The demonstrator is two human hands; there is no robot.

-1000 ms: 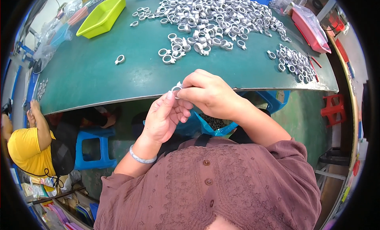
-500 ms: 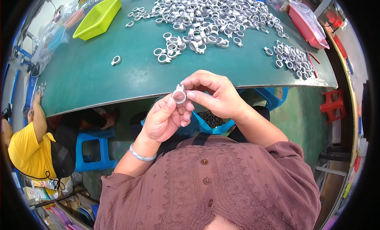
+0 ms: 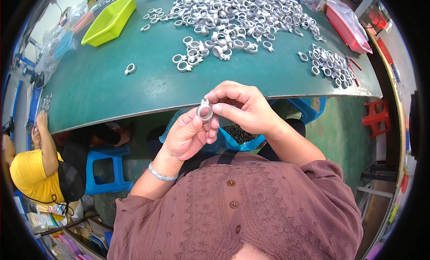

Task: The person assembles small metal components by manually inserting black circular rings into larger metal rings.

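Above my lap, just off the table's near edge, my left hand [image 3: 181,137] pinches a grey metal ring clamp [image 3: 204,103] between thumb and fingers. The clamp is upright, its forked lug pointing up. From the right, my right hand [image 3: 246,105] closes thumb and curled fingers on the clamp's side and lug; whether a small part is hidden between those fingers, I cannot tell. Below my hands is an open blue plastic bag [image 3: 248,146] with many small dark pieces inside. One loose ring clamp [image 3: 130,69] lies on the green table [image 3: 156,87].
A big heap of clamps [image 3: 237,22] covers the table's far middle, and a smaller pile [image 3: 329,65] sits right, beside red-handled pliers [image 3: 356,64]. A yellow-green tray [image 3: 109,22] stands left, a pink tray [image 3: 347,29] right. A person in yellow [image 3: 33,172] works at the left.
The clamp has shifted slightly down and right and tilted a little in my fingers. My hands have hardly moved. At the left, the other person's arm and hand have moved.
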